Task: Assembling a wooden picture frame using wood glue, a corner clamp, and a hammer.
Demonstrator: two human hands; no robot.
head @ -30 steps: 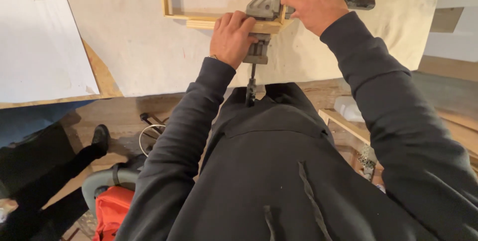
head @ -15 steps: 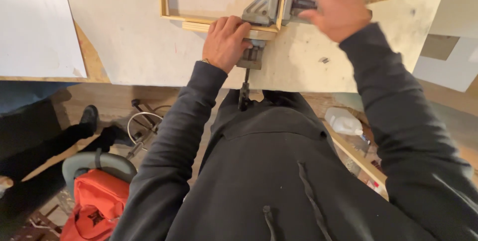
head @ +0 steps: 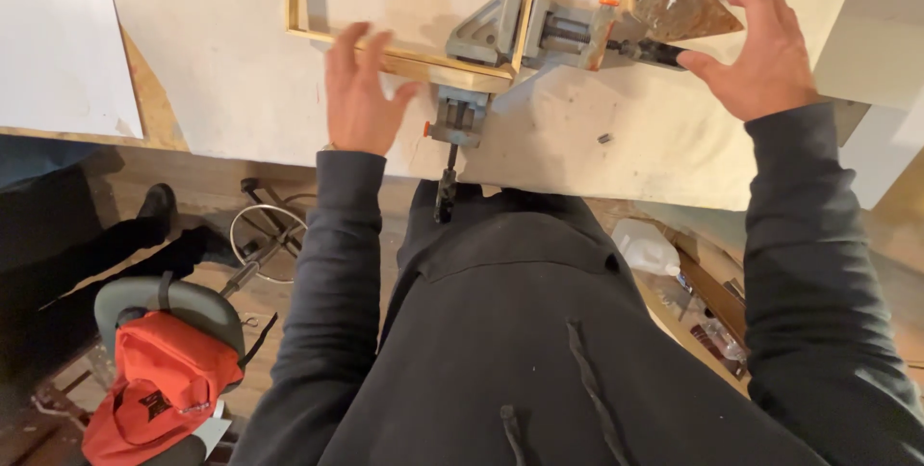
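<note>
Two bare hands are hovering over the pale worktop (head: 241,90), neither one gripping anything. The left hand (head: 358,90) is lying flat with fingers spread, its palm pressing on the near rail of the wooden frame (head: 404,62) — presumably steadying that strip so the mitre stays seated. The grey corner clamp (head: 505,38) is sitting at the frame's near right corner, squeezing two rails square, with one screw handle (head: 447,192) hanging off the near edge toward the person and the other black handle (head: 647,50) running right. The right hand (head: 756,57) is opening, fingers apart, thumb just beside that handle's tip. Half a second ago this hand was wrapped over the clamp's right side; now it is pulling off to the right — and the left hand, curled then, is flattening out.
</note>
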